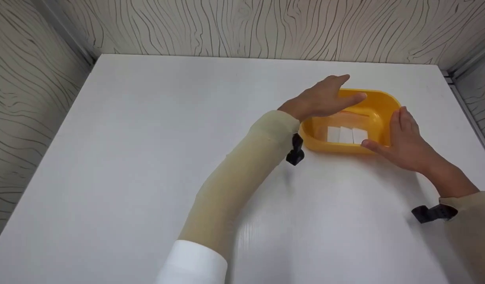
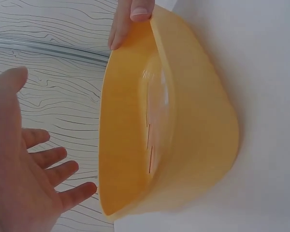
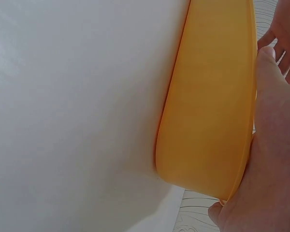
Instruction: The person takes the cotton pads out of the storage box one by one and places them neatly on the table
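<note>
A yellow plastic basin (image 1: 333,147) stands toward the right rear of the white table. On its floor, near the front wall, lie three flat white pieces (image 1: 346,135); what they are I cannot tell. The left hand (image 1: 325,96) hovers by the basin's left rear rim, fingers and thumb spread. In the left wrist view, that hand (image 2: 26,164) holds nothing. At the right front corner, the right hand (image 1: 409,144) rests against the rim, its thumb on the front edge and its fingers extended along the right end. Its thumb also touches the rim in the right wrist view.
The white table (image 1: 139,157) spreads widely to the left and front of the basin. Wood-grain patterned panels (image 1: 242,27) border its back and sides. Black wrist mounts (image 1: 295,150) stick out from both sleeves.
</note>
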The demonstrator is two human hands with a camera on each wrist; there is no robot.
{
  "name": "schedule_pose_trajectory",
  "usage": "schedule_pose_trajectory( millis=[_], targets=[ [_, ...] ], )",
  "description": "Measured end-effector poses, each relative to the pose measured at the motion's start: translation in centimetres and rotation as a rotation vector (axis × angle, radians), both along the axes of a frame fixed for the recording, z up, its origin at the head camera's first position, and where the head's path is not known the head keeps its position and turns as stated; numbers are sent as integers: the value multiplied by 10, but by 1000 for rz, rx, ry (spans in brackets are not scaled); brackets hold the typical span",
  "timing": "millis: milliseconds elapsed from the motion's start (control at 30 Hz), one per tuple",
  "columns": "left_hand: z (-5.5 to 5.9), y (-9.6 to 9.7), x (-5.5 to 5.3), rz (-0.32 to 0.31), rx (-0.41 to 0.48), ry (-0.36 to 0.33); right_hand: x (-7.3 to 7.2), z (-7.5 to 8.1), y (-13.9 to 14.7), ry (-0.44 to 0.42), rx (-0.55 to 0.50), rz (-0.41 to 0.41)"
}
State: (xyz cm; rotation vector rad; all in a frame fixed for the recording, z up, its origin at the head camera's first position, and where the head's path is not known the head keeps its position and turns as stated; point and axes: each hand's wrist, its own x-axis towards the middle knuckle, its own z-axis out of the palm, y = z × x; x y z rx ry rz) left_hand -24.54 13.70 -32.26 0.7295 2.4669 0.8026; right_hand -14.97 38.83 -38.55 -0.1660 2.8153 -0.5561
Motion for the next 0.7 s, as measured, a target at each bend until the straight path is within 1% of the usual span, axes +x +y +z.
schedule_pose_trajectory(
  millis=[133,300,533,700],
  targets=[
    [0,9,0,-4,-44,-5,0,0,0,-2,3,0],
    [-1,18,-1,1,-57,-18,-1,0,-1,-4,4,-4],
    [-5,23,-4,1,-87,-28,0,0,0,-6,9,-5],
    [-5,28,-7,25,-111,-46,0,-1,1,-7,10,-5]
  ],
)
